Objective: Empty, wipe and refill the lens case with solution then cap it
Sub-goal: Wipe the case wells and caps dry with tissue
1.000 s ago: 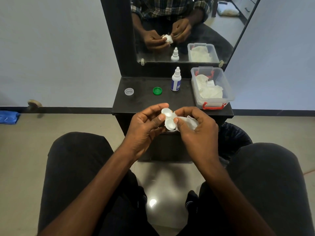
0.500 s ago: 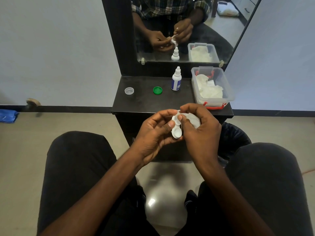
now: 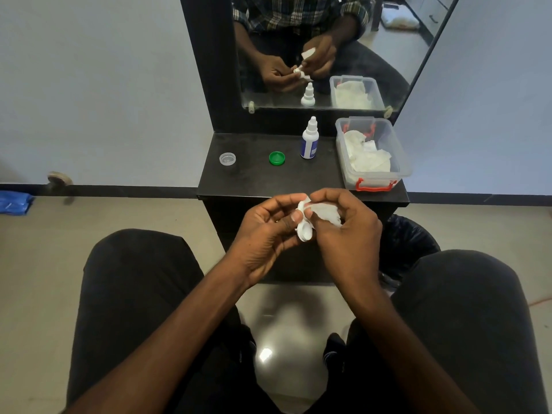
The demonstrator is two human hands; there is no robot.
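Observation:
A white lens case is held upright between both hands, just in front of the black shelf. My left hand pinches the case with thumb and fingers. My right hand holds a crumpled white tissue and presses it into the case's upper well. The lower well shows open and uncapped. On the shelf lie a clear cap and a green cap, with the white solution bottle standing beside them.
A clear plastic box with red latches holds tissues at the shelf's right end. A mirror rises behind the shelf. A black-lined bin sits below right, near my right knee. A blue cloth lies on the floor far left.
The case has turned from lying flat to standing on end. My right hand has drawn the tissue up over the top well, and both hands have shifted slightly right.

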